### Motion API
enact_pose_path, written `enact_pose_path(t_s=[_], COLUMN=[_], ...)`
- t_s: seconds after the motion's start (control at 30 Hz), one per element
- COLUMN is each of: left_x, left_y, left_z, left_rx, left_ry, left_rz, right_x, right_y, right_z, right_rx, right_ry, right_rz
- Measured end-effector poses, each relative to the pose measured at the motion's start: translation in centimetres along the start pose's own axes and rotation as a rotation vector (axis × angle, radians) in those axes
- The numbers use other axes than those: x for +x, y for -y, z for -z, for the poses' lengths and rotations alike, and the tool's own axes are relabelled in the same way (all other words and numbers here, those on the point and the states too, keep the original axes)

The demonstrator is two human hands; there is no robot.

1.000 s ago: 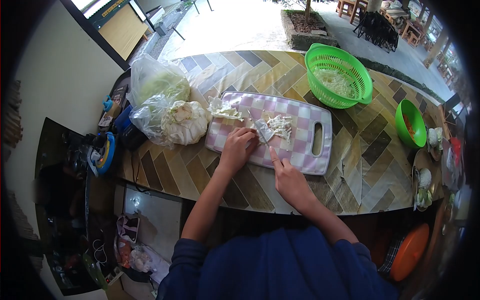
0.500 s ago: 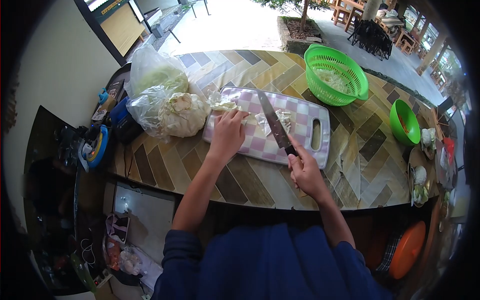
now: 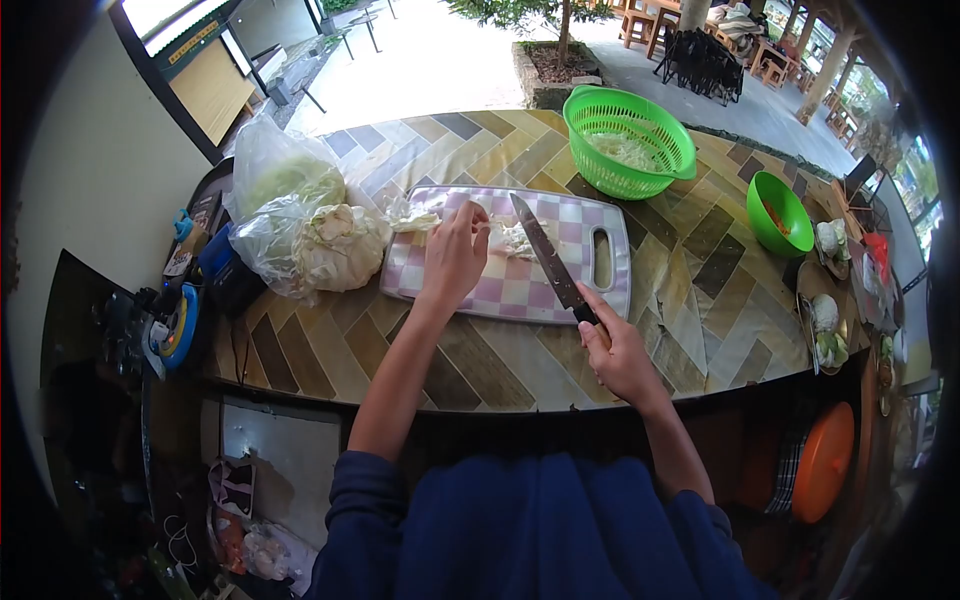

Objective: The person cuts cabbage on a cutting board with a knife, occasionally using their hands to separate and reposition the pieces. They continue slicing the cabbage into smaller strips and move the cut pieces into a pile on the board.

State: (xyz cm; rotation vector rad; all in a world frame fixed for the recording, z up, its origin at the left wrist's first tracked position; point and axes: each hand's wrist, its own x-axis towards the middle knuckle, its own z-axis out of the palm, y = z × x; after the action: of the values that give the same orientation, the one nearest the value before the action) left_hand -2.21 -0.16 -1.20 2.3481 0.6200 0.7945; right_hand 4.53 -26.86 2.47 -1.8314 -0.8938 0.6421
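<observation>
My right hand (image 3: pixel 617 355) is wrapped round the black handle of a kitchen knife (image 3: pixel 548 255), its blade slanting up and left over the cutting board. My left hand (image 3: pixel 456 255) is over the left half of the pink-and-white checked cutting board (image 3: pixel 520 293), fingers curled together; what they hold, if anything, is hidden. Just right of it lie chopped pale cabbage pieces (image 3: pixel 514 242), partly behind the hand and blade. Loose cabbage leaves (image 3: pixel 408 216) lie at the board's upper left edge. Beside the board sits a large cabbage (image 3: pixel 342 248), next to a clear plastic bag (image 3: pixel 285 180).
A green colander (image 3: pixel 630 185) with shredded cabbage stands behind the board. To the right are a green bowl (image 3: pixel 778 215) with orange shreds and plates with vegetables (image 3: pixel 826 330). A tape dispenser (image 3: pixel 178 328) stands at the counter's left end. An orange lid (image 3: pixel 824 462) shows below.
My left hand has lifted slightly and its fingers have curled in beside the chopped pieces. The knife has shifted a little away from the cabbage. The whole view has shifted a little.
</observation>
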Motion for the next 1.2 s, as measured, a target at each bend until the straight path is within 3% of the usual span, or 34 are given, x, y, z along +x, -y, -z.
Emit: enact_pose_path(t_s=[0.1,0.2,0.23,0.43,0.47,0.57,0.67,0.77,0.9,1.2], left_x=[-0.7,-1.5,-1.7,-0.9,-0.7,-1.5,-2.9,-4.6,-5.2,-5.7], left_y=[-0.3,-1.6,-1.6,0.0,0.1,0.3,-0.8,-0.6,-0.8,-0.8], left_z=[1.8,4.4,4.8,2.2,1.4,0.0,0.8,0.2,0.3,0.2], left_rx=[-0.209,-0.262,-0.283,-0.214,-0.194,0.169,0.091,0.117,0.129,0.087], left_ry=[-0.127,-0.056,-0.024,0.349,0.418,0.144,0.212,0.173,0.128,0.143], left_rz=[-0.147,0.026,0.102,-0.057,0.008,-0.193,-0.144,-0.300,-0.349,-0.306], right_x=[0.5,1.1,1.4,3.1,3.1,2.7,2.0,1.1,0.2,-0.2], right_y=[-0.9,-0.5,-0.1,-0.4,-0.5,-0.7,-0.7,-0.5,-0.1,0.0], right_z=[-0.8,-1.1,-1.1,-0.1,-0.2,-0.2,-0.4,-1.0,-1.6,-3.9], right_rx=[-0.160,-0.241,-0.279,-0.316,-0.296,-0.279,-0.320,-0.356,-0.477,-0.803], right_ry=[-0.002,0.127,0.117,0.062,0.062,0.058,0.046,0.057,0.093,0.135], right_rz=[0.236,0.196,0.172,0.152,0.155,0.157,0.204,0.238,0.222,0.215])
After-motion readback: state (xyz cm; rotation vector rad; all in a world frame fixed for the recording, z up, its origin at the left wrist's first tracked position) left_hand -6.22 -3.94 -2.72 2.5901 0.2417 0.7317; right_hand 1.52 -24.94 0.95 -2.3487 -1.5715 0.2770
